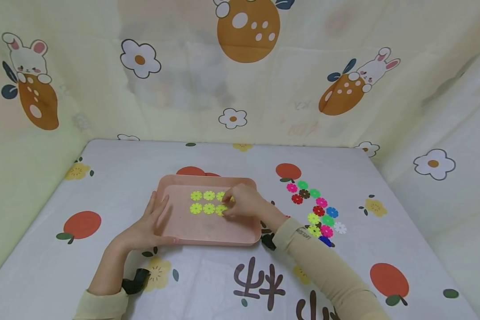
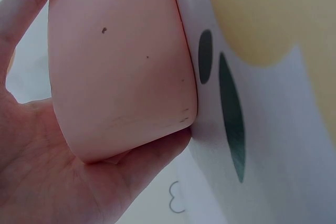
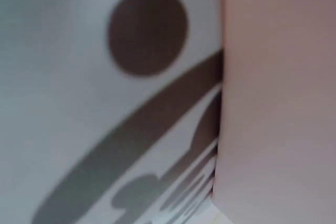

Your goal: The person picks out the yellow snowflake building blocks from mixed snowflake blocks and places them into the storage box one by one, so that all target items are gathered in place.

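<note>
A pink tray (image 1: 208,231) lies on the table, with two rows of yellow notched flower-shaped discs (image 1: 196,208) in it. My left hand (image 1: 146,226) holds the tray's near left corner, its fingers over the left rim and its thumb along the front wall; the left wrist view shows this hand around the tray's corner (image 2: 121,77). Over the right end of the rows, my right hand (image 1: 244,202) has its fingers bent and its thumb and fingertips at a yellow disc (image 1: 221,210). Those fingers partly hide the discs there. In the right wrist view, only the tray's wall (image 3: 278,98) and tablecloth show.
Right of the tray lies a loose group of notched discs in pink, green, red, blue, white, brown and yellow, such as a blue disc (image 1: 332,212). The printed white tablecloth (image 1: 200,284) covers the table. A patterned curtain (image 1: 176,102) hangs behind it and at both sides.
</note>
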The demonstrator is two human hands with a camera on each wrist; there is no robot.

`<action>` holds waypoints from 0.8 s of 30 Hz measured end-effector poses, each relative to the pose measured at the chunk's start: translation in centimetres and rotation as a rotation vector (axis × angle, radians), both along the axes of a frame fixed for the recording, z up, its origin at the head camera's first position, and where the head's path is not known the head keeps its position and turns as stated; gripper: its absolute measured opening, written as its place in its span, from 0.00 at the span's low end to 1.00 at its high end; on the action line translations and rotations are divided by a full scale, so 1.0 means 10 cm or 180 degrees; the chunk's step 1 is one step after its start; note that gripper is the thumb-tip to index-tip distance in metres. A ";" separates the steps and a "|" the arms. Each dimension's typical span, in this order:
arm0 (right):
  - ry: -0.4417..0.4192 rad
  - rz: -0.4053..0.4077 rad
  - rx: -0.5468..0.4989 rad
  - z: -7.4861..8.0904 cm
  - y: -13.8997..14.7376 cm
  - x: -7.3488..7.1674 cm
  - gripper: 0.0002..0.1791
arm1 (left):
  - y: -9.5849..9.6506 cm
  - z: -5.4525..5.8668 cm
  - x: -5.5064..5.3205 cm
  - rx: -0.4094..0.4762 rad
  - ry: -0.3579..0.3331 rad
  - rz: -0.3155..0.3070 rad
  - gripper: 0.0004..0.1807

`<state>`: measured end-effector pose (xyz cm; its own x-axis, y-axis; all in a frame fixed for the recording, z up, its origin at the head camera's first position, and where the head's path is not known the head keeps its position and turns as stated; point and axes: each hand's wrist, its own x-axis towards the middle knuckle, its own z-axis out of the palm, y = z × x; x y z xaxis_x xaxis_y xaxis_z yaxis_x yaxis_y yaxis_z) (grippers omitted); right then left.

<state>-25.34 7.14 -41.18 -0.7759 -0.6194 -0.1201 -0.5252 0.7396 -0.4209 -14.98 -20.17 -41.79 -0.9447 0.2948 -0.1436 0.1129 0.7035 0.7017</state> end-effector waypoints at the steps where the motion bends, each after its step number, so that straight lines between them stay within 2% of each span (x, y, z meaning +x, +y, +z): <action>1: 0.0004 -0.0022 -0.0009 0.00 0.01 0.00 0.16 | 0.00 0.00 0.00 -0.0003 -0.0005 0.0003 0.63; 8: 0.0066 -0.0118 -0.0091 0.06 0.12 0.01 0.15 | 0.00 0.00 0.00 -0.0025 -0.0029 0.0034 0.63; 24: -0.0050 -0.0387 -0.0232 0.28 0.45 0.10 0.22 | -0.01 -0.04 0.00 -0.0034 -0.0004 0.0015 0.64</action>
<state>-24.31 11.63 -38.35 -0.8440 -0.5285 -0.0909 -0.4267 0.7645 -0.4833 -15.03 -20.30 -42.16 -0.9459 0.2888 -0.1480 0.1086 0.7115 0.6942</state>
